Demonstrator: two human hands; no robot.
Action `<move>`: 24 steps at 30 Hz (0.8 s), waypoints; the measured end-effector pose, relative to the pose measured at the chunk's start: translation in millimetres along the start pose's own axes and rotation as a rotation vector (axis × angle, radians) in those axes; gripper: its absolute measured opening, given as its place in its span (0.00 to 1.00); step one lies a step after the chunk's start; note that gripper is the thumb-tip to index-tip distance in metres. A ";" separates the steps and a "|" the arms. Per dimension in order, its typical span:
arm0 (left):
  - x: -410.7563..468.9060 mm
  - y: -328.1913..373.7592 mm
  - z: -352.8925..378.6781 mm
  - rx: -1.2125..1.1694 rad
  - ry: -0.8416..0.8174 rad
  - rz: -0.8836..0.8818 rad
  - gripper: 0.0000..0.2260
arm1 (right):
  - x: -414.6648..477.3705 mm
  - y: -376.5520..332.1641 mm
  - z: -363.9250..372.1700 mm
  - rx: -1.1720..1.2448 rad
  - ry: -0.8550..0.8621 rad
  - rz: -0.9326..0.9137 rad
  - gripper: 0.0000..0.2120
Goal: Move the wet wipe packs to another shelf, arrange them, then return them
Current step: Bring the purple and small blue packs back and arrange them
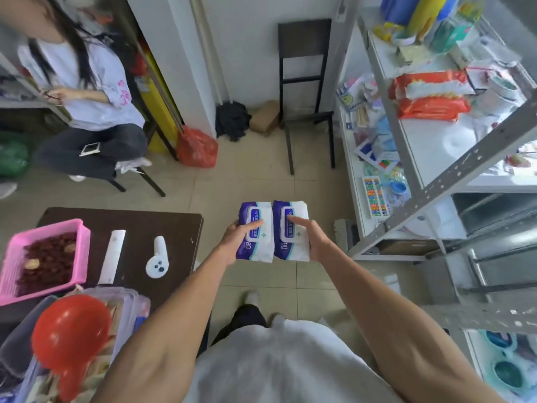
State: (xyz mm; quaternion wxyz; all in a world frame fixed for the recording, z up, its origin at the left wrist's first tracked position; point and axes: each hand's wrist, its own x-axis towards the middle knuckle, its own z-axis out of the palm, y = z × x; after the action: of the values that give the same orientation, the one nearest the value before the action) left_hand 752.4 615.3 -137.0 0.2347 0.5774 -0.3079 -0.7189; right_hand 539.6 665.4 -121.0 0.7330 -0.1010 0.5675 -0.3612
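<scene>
Out in front, above the floor tiles (255,184), the left hand (234,244) clasps the left wet wipe pack (257,232) and the right hand (315,242) clasps the right wet wipe pack (292,232), edges touching, probably so both travel level. Farther right stands the metal shelf (453,175), their likely destination.

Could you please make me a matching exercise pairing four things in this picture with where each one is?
Things:
1. left wet wipe pack
2. right wet wipe pack
3. pink basket
4. orange packs

Places:
A. on the white shelf
B. in the right hand
C. on the dark table
D. in the left hand

Pairs: 1-D, 2-B, 3-C, 4-A
</scene>
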 end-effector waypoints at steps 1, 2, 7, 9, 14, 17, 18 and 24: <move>12.1 9.2 2.8 0.002 -0.005 -0.002 0.21 | 8.1 -11.0 -1.8 0.005 0.006 0.000 0.11; 24.4 18.5 5.4 0.008 -0.010 -0.004 0.20 | 17.1 -21.6 -3.9 0.009 0.014 -0.002 0.12; 95.2 62.5 15.2 0.039 -0.068 -0.008 0.21 | 63.1 -72.0 -11.2 0.043 0.053 -0.027 0.14; 126.2 83.6 20.8 0.047 -0.093 -0.006 0.21 | 82.5 -96.4 -12.9 0.073 0.069 -0.033 0.13; 208.4 153.6 38.2 0.049 -0.155 -0.022 0.21 | 138.1 -178.3 -11.9 0.066 0.191 -0.063 0.13; 247.6 187.6 49.0 0.049 -0.195 -0.034 0.20 | 163.7 -217.3 -12.5 0.030 0.271 -0.066 0.17; 258.6 198.8 54.6 0.053 -0.211 -0.040 0.20 | 169.1 -227.7 -13.8 0.046 0.296 -0.064 0.18; 311.6 253.5 113.8 0.135 -0.364 -0.061 0.19 | 175.3 -273.0 -42.9 0.336 0.327 -0.162 0.14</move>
State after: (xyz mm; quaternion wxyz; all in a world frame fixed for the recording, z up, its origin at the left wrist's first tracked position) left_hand 567.3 241.4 -153.4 0.1141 0.4615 -0.3753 -0.7957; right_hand 404.2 367.5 -116.1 0.6065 0.0370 0.6007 -0.5195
